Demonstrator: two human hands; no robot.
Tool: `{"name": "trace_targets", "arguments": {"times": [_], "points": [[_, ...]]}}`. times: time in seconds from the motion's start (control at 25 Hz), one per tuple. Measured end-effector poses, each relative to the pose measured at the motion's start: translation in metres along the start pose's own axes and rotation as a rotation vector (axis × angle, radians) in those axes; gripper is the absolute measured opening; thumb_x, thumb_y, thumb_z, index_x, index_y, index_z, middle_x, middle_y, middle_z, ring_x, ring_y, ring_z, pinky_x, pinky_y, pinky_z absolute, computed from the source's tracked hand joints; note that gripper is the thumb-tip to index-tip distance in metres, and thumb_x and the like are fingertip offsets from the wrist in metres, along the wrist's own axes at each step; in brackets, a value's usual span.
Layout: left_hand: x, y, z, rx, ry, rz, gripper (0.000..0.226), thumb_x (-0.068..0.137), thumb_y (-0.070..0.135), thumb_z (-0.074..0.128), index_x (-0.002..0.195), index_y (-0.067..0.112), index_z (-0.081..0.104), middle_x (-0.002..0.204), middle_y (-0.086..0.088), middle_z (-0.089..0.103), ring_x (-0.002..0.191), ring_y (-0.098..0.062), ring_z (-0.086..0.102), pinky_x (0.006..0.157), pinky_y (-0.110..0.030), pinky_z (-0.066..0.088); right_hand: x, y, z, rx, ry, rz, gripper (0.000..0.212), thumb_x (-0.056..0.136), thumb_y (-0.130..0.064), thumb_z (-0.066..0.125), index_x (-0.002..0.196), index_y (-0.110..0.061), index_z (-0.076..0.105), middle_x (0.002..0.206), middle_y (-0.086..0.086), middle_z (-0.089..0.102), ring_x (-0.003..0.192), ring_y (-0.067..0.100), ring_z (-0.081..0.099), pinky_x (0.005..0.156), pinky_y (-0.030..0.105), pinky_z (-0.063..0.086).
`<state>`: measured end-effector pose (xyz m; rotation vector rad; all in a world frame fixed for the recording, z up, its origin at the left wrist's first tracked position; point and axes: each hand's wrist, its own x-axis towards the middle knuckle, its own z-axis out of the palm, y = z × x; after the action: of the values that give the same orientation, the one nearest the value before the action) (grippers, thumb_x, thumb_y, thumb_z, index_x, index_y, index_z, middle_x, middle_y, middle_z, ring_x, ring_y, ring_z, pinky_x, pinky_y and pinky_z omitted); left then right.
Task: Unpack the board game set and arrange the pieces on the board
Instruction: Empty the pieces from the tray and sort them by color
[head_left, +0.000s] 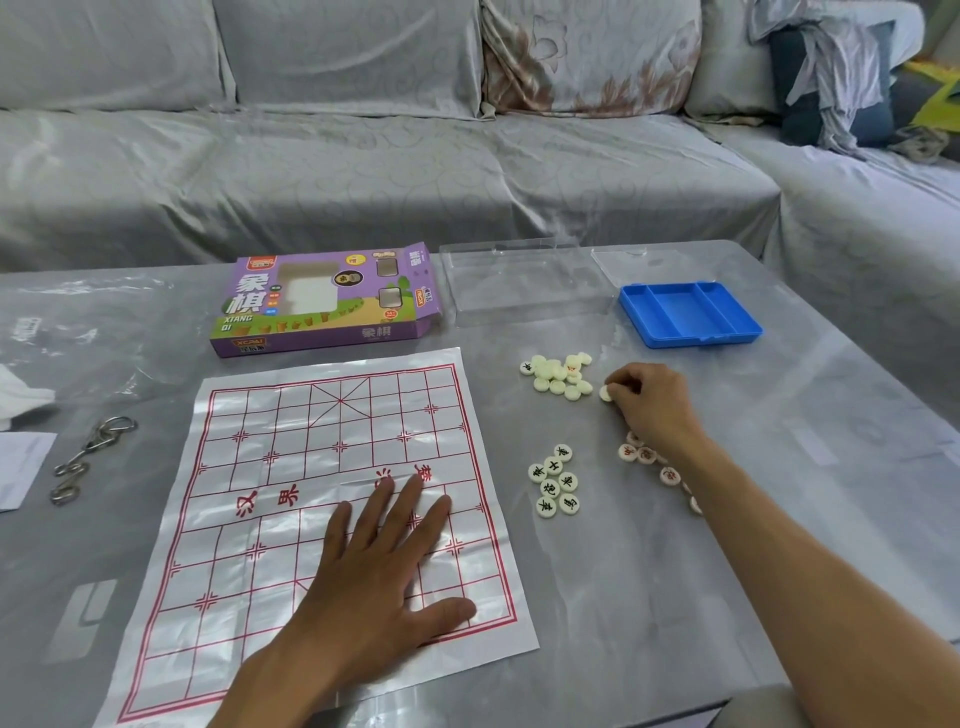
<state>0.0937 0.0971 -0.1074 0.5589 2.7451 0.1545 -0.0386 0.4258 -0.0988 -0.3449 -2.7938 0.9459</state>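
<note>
A white plastic-sheet board with a red grid lies on the grey table, with no pieces on it. My left hand presses flat on its lower right part, fingers spread. To the right of the board, my right hand pinches a cream round piece on the table. A heap of face-down cream pieces lies just left of that hand. Several black-lettered pieces form a group nearer me, and red-lettered pieces lie partly hidden under my right wrist.
The purple game box lies behind the board. A clear plastic lid and a blue tray sit at the back right. Metal ring puzzles and white paper lie at the left. A grey sofa stands behind the table.
</note>
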Motion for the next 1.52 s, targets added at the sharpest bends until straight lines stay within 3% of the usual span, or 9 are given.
{"name": "trace_targets", "arguments": {"times": [0.12, 0.24, 0.48, 0.68, 0.76, 0.88, 1.0, 1.24, 1.52], "points": [[0.000, 0.000, 0.000, 0.008, 0.002, -0.003, 0.093, 0.057, 0.093, -0.005, 0.137, 0.053, -0.029, 0.144, 0.019, -0.046, 0.131, -0.008, -0.046, 0.115, -0.048, -0.017, 0.002, 0.005, -0.008, 0.119, -0.083, 0.076, 0.011, 0.090, -0.017, 0.065, 0.092, -0.023, 0.074, 0.093, -0.004, 0.070, 0.083, 0.008, 0.063, 0.063, 0.018, 0.046], [0.000, 0.000, 0.001, 0.005, 0.009, -0.005, 0.092, 0.057, 0.093, -0.005, 0.136, 0.054, -0.029, 0.145, 0.019, -0.045, 0.132, -0.009, -0.045, 0.115, -0.048, -0.017, 0.000, 0.007, -0.012, 0.120, -0.120, 0.073, 0.010, 0.088, -0.018, 0.068, 0.092, -0.025, 0.073, 0.092, -0.006, 0.070, 0.083, 0.007, 0.064, 0.074, 0.023, 0.052], [0.000, -0.001, 0.003, -0.007, 0.022, -0.004, 0.092, 0.060, 0.092, 0.000, 0.139, 0.054, -0.025, 0.145, 0.020, -0.043, 0.132, -0.007, -0.046, 0.114, -0.045, -0.018, -0.014, 0.000, -0.029, -0.007, -0.289, -0.175, 0.011, 0.084, -0.017, 0.073, 0.090, -0.026, 0.073, 0.085, -0.011, 0.068, 0.079, 0.004, 0.062, 0.067, 0.015, 0.045], [0.001, 0.000, 0.002, 0.000, 0.025, -0.004, 0.094, 0.056, 0.094, -0.005, 0.139, 0.054, -0.026, 0.144, 0.020, -0.045, 0.132, -0.009, -0.045, 0.114, -0.044, -0.019, -0.011, 0.007, -0.031, 0.018, -0.025, -0.101, 0.019, 0.091, -0.012, 0.061, 0.094, -0.030, 0.067, 0.091, -0.010, 0.065, 0.083, 0.004, 0.060, 0.078, 0.023, 0.051], [0.000, 0.000, 0.002, -0.002, 0.022, -0.003, 0.093, 0.056, 0.094, -0.004, 0.137, 0.055, -0.027, 0.145, 0.020, -0.044, 0.133, -0.009, -0.045, 0.114, -0.044, -0.018, -0.016, 0.006, -0.031, 0.008, -0.090, -0.128, 0.014, 0.090, -0.021, 0.064, 0.100, -0.031, 0.067, 0.094, -0.013, 0.063, 0.084, 0.002, 0.059, 0.078, 0.023, 0.051], [0.001, -0.001, 0.002, -0.029, 0.035, 0.001, 0.094, 0.058, 0.094, -0.002, 0.141, 0.054, -0.021, 0.146, 0.021, -0.042, 0.132, -0.007, -0.044, 0.113, -0.044, -0.019, -0.020, -0.001, -0.024, -0.112, -0.306, -0.228, 0.012, 0.085, -0.031, 0.070, 0.097, -0.032, 0.068, 0.098, -0.015, 0.059, 0.090, 0.004, 0.056, 0.078, 0.023, 0.047], [0.000, -0.001, 0.002, -0.011, 0.031, 0.001, 0.094, 0.057, 0.094, -0.004, 0.140, 0.054, -0.024, 0.146, 0.020, -0.043, 0.132, -0.007, -0.044, 0.114, -0.045, -0.018, -0.011, -0.003, -0.027, -0.331, -0.254, -0.178, 0.003, 0.084, -0.030, 0.068, 0.085, -0.027, 0.067, 0.097, -0.007, 0.059, 0.089, 0.010, 0.054, 0.080, 0.029, 0.048], [0.000, 0.000, 0.002, 0.003, 0.016, -0.002, 0.091, 0.058, 0.093, -0.004, 0.137, 0.055, -0.028, 0.144, 0.020, -0.045, 0.131, -0.008, -0.046, 0.115, -0.047, -0.017, -0.008, -0.010, -0.002, -0.313, -0.241, -0.302, 0.037, 0.090, -0.021, 0.058, 0.126, -0.025, 0.057, 0.126, -0.004, 0.056, 0.111, 0.020, 0.052, 0.096, 0.038, 0.044], [0.001, -0.002, 0.003, 0.011, 0.014, 0.001, 0.090, 0.061, 0.092, 0.000, 0.138, 0.054, -0.028, 0.145, 0.019, -0.045, 0.132, -0.008, -0.046, 0.115, -0.048, -0.017, -0.006, -0.007, -0.004, -0.050, -0.154, -0.116, 0.012, 0.091, -0.017, 0.063, 0.094, -0.015, 0.074, 0.091, -0.002, 0.068, 0.084, 0.013, 0.061, 0.075, 0.024, 0.044]]}}
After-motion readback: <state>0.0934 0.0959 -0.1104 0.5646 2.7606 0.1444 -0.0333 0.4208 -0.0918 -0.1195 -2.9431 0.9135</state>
